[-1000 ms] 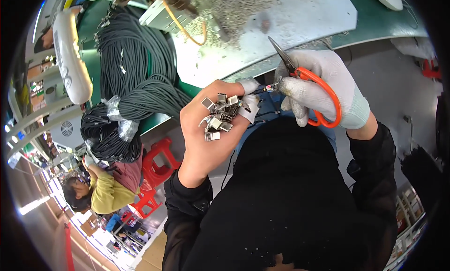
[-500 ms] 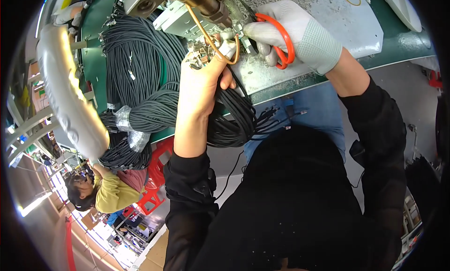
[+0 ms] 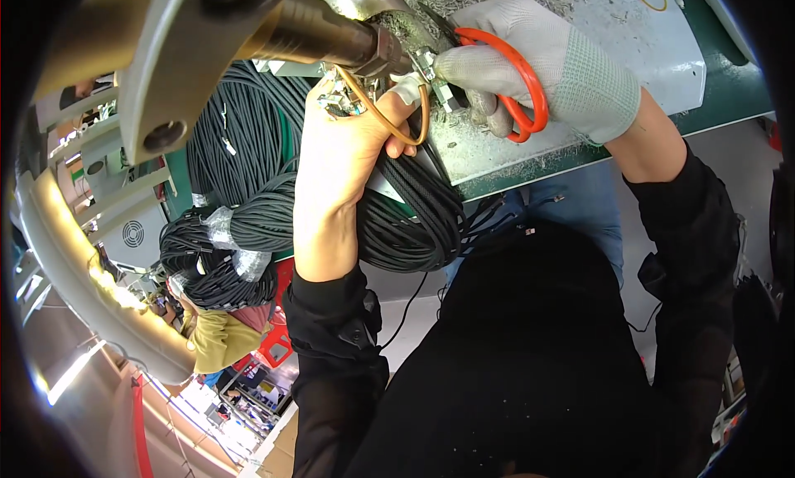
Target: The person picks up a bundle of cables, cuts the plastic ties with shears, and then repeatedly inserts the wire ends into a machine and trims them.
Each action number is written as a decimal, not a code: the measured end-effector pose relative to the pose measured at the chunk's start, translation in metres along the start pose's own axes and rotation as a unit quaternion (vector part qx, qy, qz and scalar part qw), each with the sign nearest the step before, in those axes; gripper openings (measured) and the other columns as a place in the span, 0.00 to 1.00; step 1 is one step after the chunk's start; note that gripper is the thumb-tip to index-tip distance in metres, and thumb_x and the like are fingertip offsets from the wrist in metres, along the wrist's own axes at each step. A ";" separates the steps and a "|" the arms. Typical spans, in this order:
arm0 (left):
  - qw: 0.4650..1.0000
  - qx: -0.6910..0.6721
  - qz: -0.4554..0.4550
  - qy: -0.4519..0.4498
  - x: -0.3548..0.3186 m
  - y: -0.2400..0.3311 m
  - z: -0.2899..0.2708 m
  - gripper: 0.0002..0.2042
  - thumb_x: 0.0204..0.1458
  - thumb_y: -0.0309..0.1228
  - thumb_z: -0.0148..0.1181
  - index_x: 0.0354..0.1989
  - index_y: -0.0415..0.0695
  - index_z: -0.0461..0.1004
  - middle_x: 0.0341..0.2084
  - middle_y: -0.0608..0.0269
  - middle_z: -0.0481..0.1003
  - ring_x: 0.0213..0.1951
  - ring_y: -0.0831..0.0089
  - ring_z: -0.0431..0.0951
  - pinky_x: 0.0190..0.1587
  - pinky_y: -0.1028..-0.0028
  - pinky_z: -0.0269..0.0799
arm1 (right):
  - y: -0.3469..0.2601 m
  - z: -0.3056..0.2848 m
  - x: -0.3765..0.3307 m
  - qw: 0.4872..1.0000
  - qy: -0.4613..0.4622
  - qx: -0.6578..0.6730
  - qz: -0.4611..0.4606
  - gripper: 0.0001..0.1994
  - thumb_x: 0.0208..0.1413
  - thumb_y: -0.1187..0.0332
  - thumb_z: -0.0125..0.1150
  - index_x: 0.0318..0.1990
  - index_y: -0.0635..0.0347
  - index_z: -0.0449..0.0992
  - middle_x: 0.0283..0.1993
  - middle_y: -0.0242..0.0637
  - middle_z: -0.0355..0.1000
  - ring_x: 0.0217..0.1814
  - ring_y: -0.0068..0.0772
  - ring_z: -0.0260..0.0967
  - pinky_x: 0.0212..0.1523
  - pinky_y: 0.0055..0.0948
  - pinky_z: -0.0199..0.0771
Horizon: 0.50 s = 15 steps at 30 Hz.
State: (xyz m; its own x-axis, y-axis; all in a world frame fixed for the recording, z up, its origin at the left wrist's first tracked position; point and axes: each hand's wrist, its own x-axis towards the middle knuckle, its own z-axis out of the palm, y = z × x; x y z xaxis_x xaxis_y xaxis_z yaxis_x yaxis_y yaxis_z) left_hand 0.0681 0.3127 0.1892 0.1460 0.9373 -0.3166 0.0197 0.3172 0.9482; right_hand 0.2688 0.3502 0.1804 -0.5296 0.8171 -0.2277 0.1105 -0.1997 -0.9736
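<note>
My bare left hand (image 3: 335,163) is closed round a bunch of black cable ends tipped with small metal connectors (image 3: 341,97). White covering wraps its thumb tip, which touches the work point beneath the machine's metal spindle (image 3: 310,31). Across from it, my gloved right hand (image 3: 538,60) carries red-handled scissors (image 3: 538,93) looped over its fingers. Its thumb and finger press by a small metal block (image 3: 447,97) under the spindle; whether they also pinch a connector is hidden. A thin brown tube (image 3: 426,105) curves in front of my left thumb.
Coiled black cables (image 3: 240,139) lie on the green bench at left, and another bundle (image 3: 414,234) hangs over its front edge. Metal scraps litter the white plate (image 3: 662,64). A lit lamp (image 3: 108,288) and a person in a yellow sleeve (image 3: 219,341) are farther left.
My view has shifted closer to the machine, so its spindle and arm look larger and the lamp sits lower. Both hands keep their holds at the work point.
</note>
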 end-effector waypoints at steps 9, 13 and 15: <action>0.994 0.099 -0.003 0.048 -0.009 0.003 0.004 0.09 0.51 0.28 0.60 0.22 0.36 0.71 0.12 0.65 0.68 0.14 0.79 0.67 0.21 0.78 0.67 | -0.001 0.001 0.001 0.999 -0.002 -0.005 -0.036 0.13 0.55 0.65 0.58 0.24 0.67 0.70 0.14 0.36 0.68 0.12 0.22 0.67 0.13 0.20 0.65; 0.990 0.135 0.005 0.040 -0.010 0.000 0.004 0.13 0.54 0.34 0.59 0.23 0.39 0.69 0.11 0.67 0.65 0.13 0.78 0.64 0.21 0.75 0.65 | 0.004 -0.002 0.002 0.998 -0.029 0.010 -0.062 0.13 0.55 0.65 0.57 0.24 0.67 0.70 0.15 0.36 0.68 0.13 0.22 0.67 0.13 0.20 0.65; 0.987 0.151 -0.010 0.052 -0.010 0.002 0.007 0.13 0.54 0.34 0.58 0.22 0.39 0.68 0.10 0.67 0.63 0.14 0.78 0.63 0.21 0.75 0.65 | 0.006 -0.002 0.002 0.997 -0.029 0.021 -0.064 0.13 0.55 0.65 0.58 0.25 0.67 0.71 0.15 0.36 0.69 0.13 0.22 0.67 0.13 0.20 0.65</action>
State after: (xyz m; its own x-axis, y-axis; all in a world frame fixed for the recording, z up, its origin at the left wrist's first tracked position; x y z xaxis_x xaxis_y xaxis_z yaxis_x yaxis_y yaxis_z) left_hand 0.0738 0.3029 0.1947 0.0403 0.9461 -0.3213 0.3183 0.2927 0.9017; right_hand 0.2699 0.3513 0.1737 -0.5853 0.8048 -0.0991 0.0035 -0.1197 -0.9928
